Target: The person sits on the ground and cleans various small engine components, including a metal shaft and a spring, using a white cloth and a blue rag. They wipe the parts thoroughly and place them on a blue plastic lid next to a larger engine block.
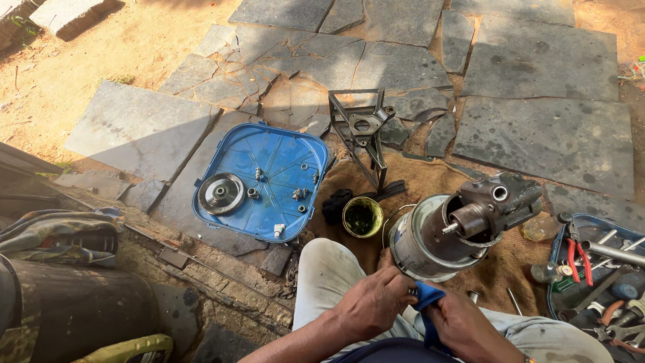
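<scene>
Head camera view, looking down at a seated person's lap and the stone-paved ground beyond. Both hands meet low in the centre of the frame. The left hand is curled closed around one end of a blue cloth, and the right hand is closed on the same cloth from the other side, so the cloth is pinched between them. The hands touch each other at the cloth.

Just above the hands, resting on a brown sack mat by the person's pale trouser knee, lies a grey metal motor, a cylinder tilted on its side with a dark cast fitting and a short shaft at its upper right end. The cloth sits against the motor's lower rim.

To the left of the motor stands a small yellow tin of dark grease. Further left lies a blue plastic cover, holding a round pulley and several small bolts. Behind the tin stands a dark metal frame. At the right edge, a tray of tools holds red-handled pliers.
</scene>
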